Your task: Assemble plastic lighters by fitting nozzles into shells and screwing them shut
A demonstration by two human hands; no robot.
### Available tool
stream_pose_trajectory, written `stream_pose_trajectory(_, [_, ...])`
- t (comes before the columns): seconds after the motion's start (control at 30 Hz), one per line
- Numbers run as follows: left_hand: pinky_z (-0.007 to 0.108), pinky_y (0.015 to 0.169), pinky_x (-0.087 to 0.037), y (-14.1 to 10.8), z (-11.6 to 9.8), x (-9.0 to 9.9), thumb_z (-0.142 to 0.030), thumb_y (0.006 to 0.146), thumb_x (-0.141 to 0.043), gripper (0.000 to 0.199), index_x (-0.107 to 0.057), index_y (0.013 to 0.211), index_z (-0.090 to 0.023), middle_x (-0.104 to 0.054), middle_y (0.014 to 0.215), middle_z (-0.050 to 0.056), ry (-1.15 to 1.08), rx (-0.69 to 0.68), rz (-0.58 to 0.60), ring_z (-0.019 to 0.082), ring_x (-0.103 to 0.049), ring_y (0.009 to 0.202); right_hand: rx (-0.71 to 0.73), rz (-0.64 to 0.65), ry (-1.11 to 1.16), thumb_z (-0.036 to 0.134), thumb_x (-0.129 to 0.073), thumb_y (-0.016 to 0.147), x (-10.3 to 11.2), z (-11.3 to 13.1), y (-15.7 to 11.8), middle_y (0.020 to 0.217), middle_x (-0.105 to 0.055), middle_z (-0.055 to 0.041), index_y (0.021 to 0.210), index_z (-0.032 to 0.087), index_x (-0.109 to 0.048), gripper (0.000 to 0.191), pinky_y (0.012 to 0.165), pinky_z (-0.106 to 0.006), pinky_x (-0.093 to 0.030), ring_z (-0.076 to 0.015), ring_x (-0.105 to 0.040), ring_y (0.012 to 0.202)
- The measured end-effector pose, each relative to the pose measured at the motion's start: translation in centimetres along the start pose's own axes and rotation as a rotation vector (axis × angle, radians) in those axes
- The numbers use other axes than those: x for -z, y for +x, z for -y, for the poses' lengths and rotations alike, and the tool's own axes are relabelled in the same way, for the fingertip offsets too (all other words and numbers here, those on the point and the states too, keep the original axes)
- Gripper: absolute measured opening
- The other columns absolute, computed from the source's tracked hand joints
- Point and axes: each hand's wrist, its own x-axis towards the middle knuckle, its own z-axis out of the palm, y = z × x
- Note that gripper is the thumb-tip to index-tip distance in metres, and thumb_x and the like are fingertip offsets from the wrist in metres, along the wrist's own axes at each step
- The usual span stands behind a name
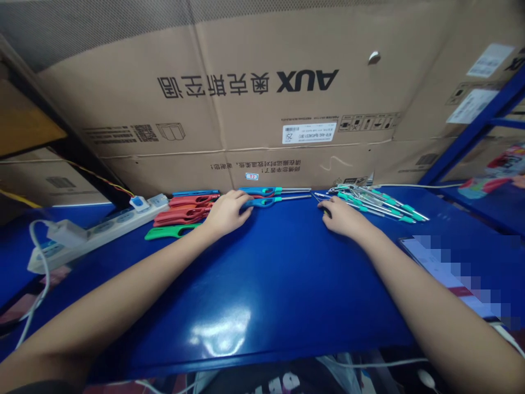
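My left hand (pixel 228 213) lies over a row of long-nosed lighters at the back of the blue table. Its thumb and fingers close on the handle end of a blue lighter (pixel 262 203), whose metal nozzle points right. Behind that one rests another blue-handled lighter (pixel 256 191). Left of the hand are red lighter handles (pixel 184 214) and a green handle (pixel 172 232). My right hand (pixel 343 217) is curled round a small dark tool, mostly hidden by the fingers, with a thin tip toward the upper left. Beside it lies a pile of metal rods with teal ends (pixel 381 202).
Large cardboard (pixel 246 44) stands behind the blue table (pixel 270 273). At left runs a white power strip (pixel 110 227) with plugs and cables. A flat device (pixel 447 273), partly blurred out, lies at right. Blue metal posts (pixel 471 131) rise there.
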Motion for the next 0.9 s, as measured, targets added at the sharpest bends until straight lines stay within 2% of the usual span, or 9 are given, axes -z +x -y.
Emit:
stream_pose_trajectory(0.13, [0.039,0.095,-0.05,-1.5,1.9,2.7,-0.034,0.092,-0.052,0.028,-0.065,0.111,-0.018,-0.067,0.115,0.011,0.089,0.148,0.058,0.029,-0.062,0.11,-0.068,0.012,-0.021,0.02,-0.047,0.093,0.3,-0.1,-0.2,0.13,-0.058,-0.0192,0.135,0.016,-0.062,0.045,0.091,-0.039,-0.052,-0.0319,-0.062,0.115])
stream_pose_trajectory(0.23, [0.036,0.08,-0.052,-3.1,4.0,4.3,-0.04,0.086,-0.057,0.027,-0.065,0.1,-0.018,-0.069,0.102,0.012,0.154,0.288,0.146,0.029,-0.067,0.095,-0.085,0.025,-0.036,0.021,-0.05,0.091,0.5,-0.1,-0.4,0.13,-0.057,-0.0189,0.136,0.019,-0.062,0.046,0.089,-0.042,-0.052,-0.0344,-0.061,0.116])
stream_pose_trajectory(0.3, [0.036,0.075,-0.051,-4.2,5.1,5.0,-0.044,0.085,-0.056,0.03,-0.064,0.096,-0.018,-0.07,0.096,0.012,0.197,0.382,0.193,0.031,-0.068,0.091,-0.099,0.032,-0.043,0.022,-0.051,0.09,0.4,-0.1,-0.3,0.13,-0.057,-0.0202,0.137,0.018,-0.061,0.048,0.088,-0.042,-0.052,-0.0353,-0.062,0.115])
stream_pose_trajectory(0.43, [0.036,0.071,-0.05,-5.8,6.0,5.6,-0.052,0.086,-0.054,0.039,-0.066,0.099,-0.018,-0.071,0.1,0.015,0.249,0.499,0.247,0.033,-0.069,0.094,-0.133,0.039,-0.055,0.025,-0.05,0.091,0.1,0.0,-0.2,0.131,-0.055,-0.0218,0.139,0.017,-0.059,0.05,0.085,-0.043,-0.053,-0.0373,-0.062,0.115])
stream_pose_trajectory(0.6, [0.032,0.067,-0.048,-6.2,6.1,5.4,-0.049,0.086,-0.055,0.031,-0.068,0.079,-0.021,-0.074,0.092,0.009,0.249,0.519,0.306,0.029,-0.07,0.088,-0.137,0.04,-0.077,0.03,-0.048,0.094,0.3,0.4,-0.5,0.132,-0.054,-0.0201,0.139,0.018,-0.059,0.048,0.086,-0.042,-0.053,-0.0358,-0.062,0.116])
stream_pose_trajectory(0.7, [0.03,0.064,-0.047,-6.1,6.3,5.4,-0.042,0.087,-0.054,0.026,-0.067,0.075,-0.022,-0.074,0.088,0.008,0.257,0.503,0.32,0.028,-0.07,0.086,-0.121,0.025,-0.094,0.033,-0.048,0.095,0.4,0.6,-0.7,0.132,-0.053,-0.0205,0.137,0.017,-0.059,0.047,0.088,-0.043,-0.052,-0.0366,-0.058,0.121])
stream_pose_trajectory(0.8, [0.031,0.064,-0.047,-6.0,6.2,5.9,-0.033,0.089,-0.052,0.023,-0.066,0.076,-0.021,-0.074,0.089,0.009,0.279,0.488,0.309,0.029,-0.07,0.087,-0.069,0.012,-0.1,0.034,-0.049,0.095,0.4,0.7,-0.9,0.131,-0.054,-0.0201,0.135,0.017,-0.06,0.045,0.091,-0.043,-0.052,-0.0357,-0.056,0.122])
stream_pose_trajectory(0.9, [0.034,0.071,-0.05,-5.8,5.0,6.9,-0.03,0.094,-0.047,0.024,-0.067,0.087,-0.019,-0.073,0.102,0.012,0.302,0.451,0.253,0.031,-0.068,0.098,-0.034,0.002,-0.112,0.033,-0.053,0.093,0.5,0.9,-1.1,0.137,-0.05,-0.0228,0.134,0.015,-0.061,0.045,0.096,-0.049,-0.049,-0.0402,-0.051,0.126])
